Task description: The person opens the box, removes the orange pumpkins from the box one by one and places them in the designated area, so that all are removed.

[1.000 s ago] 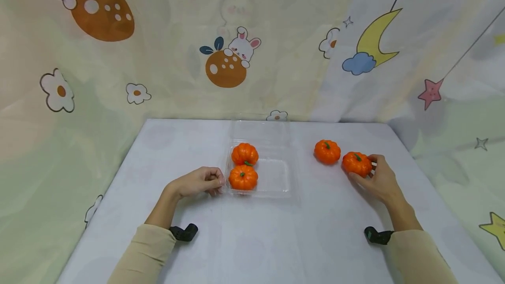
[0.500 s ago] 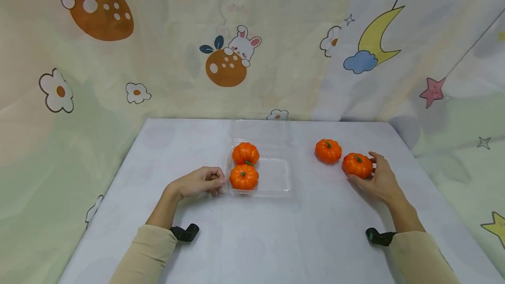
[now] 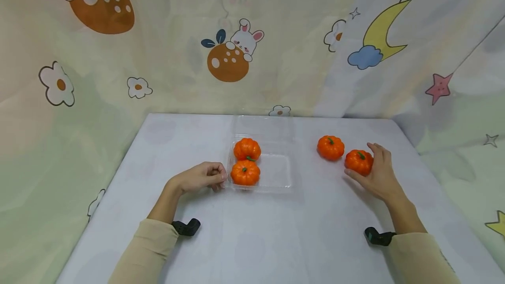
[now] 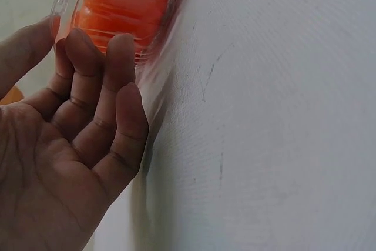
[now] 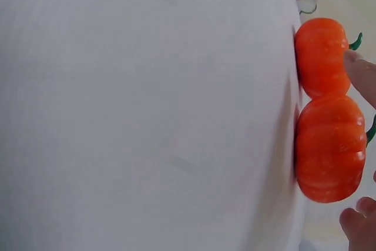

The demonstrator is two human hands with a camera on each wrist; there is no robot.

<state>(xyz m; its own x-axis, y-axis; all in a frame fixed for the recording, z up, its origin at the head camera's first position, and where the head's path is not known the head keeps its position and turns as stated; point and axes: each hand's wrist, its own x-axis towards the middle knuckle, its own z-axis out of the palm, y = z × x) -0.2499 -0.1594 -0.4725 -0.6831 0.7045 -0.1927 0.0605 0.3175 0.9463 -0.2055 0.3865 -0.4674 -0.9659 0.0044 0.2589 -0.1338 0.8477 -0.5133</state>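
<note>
A clear plastic box (image 3: pixel 276 171) with its lid raised stands at the table's centre. Two small orange pumpkins, a far one (image 3: pixel 247 149) and a near one (image 3: pixel 245 173), fill its left side. My left hand (image 3: pixel 201 176) pinches the box's left edge between thumb and fingers, as the left wrist view shows close to an orange pumpkin (image 4: pixel 126 7) inside. To the right, my right hand (image 3: pixel 380 179) spreads thumb and fingers around a third pumpkin (image 3: pixel 359 162). In the right wrist view gaps show between the fingertips (image 5: pixel 361 221) and that pumpkin (image 5: pixel 330 148).
Another pumpkin (image 3: pixel 330 147) sits on the table just left of the one by my right hand. The white tabletop (image 3: pixel 252 240) ends at a printed cloth backdrop (image 3: pixel 292 56). Each wrist carries a black camera.
My right hand's fingers have spread wider around the pumpkin, away from its side. The left hand stays at the box edge. The head view has tilted slightly.
</note>
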